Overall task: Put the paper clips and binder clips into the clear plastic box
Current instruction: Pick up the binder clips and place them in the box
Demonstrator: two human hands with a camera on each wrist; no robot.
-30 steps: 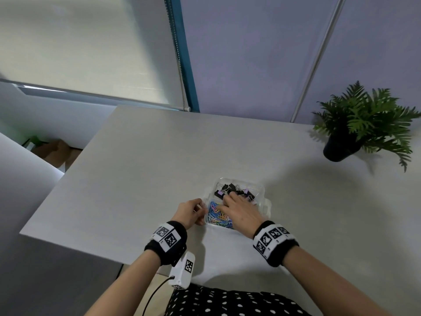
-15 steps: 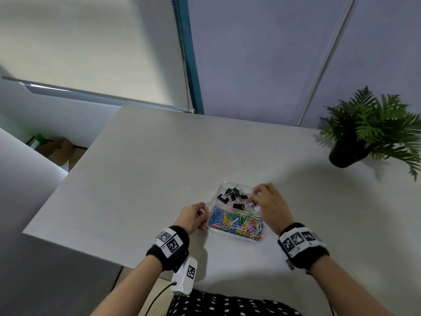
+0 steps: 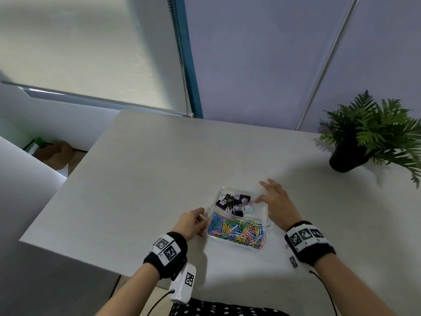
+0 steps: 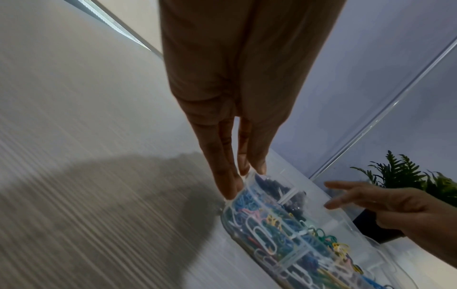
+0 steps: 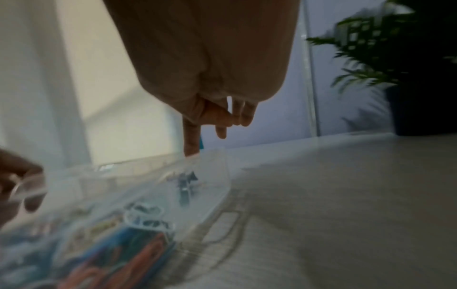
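- Two compartments divide the clear plastic box (image 3: 264, 215), which sits on the tabletop (image 3: 148, 179) near its front edge, between the two hands.
- Potted plant (image 3: 369, 137): stands well apart, at the far right of the tabletop; it does not obstruct the work.
- Right hand (image 3: 279, 202): fingers spread and nearly straight, holding nothing. It hovers at the right side of the box; in the right wrist view one fingertip seems to touch the far rim, though blur leaves that uncertain.
- Left hand (image 3: 192, 222): fingertips pinch the left rim of the box, steadying it. The left wrist view shows the fingers (image 4: 230, 176) closed together on the plastic edge.
- Paper clips (image 3: 238, 231): a coloured heap fills the near compartment.
- Binder clips (image 3: 234, 202): black, purple and pale green, they lie in the far compartment.
- No loose clip is visible on the tabletop, so the filling appears complete.
- Judged procedure: keep the left grip firm on the rim so the light box cannot slide. Use the right fingers to press any protruding binder clip handle below the rim. Avoid tilting the box; the paper clips are heaped high and would probably spill.
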